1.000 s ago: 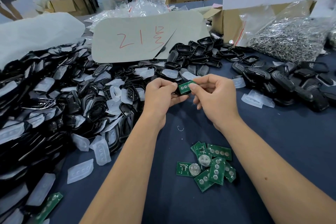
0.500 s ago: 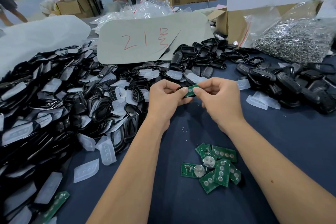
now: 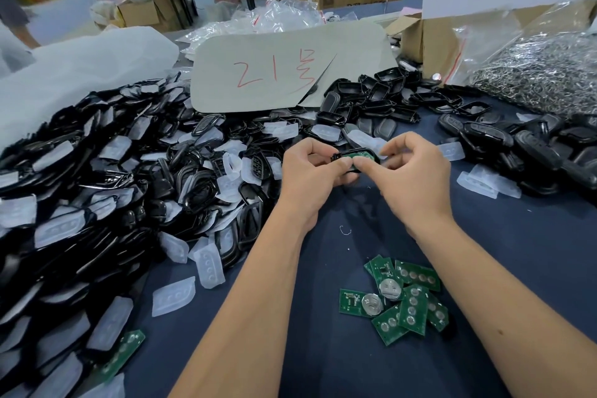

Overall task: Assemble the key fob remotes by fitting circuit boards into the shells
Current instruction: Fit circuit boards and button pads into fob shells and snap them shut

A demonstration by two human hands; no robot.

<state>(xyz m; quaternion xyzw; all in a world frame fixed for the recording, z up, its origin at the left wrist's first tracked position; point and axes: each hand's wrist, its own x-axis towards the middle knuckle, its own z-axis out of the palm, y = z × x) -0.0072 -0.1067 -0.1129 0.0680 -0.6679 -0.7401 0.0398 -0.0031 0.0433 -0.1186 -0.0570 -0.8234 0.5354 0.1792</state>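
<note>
My left hand [image 3: 310, 176] grips a black key fob shell [image 3: 342, 155] above the dark blue table. A green circuit board [image 3: 360, 157] lies inside the shell. My right hand [image 3: 416, 171] pinches the board's near edge, thumb against the shell's rim. Much of the shell is hidden by my fingers. A small heap of several green circuit boards [image 3: 403, 300], some with coin cells, lies on the cloth below my right forearm.
A big pile of black shells and clear rubber pads [image 3: 97, 187] fills the left. More shells [image 3: 533, 152] lie at the right, a bag of metal rings [image 3: 542, 74] behind them. A grey card with red writing [image 3: 284, 74] stands at the back. One stray board [image 3: 122, 355] lies low left.
The green board stood tilted between my fingertips; now it lies down inside the black shell. My right thumb has come onto the board's near edge.
</note>
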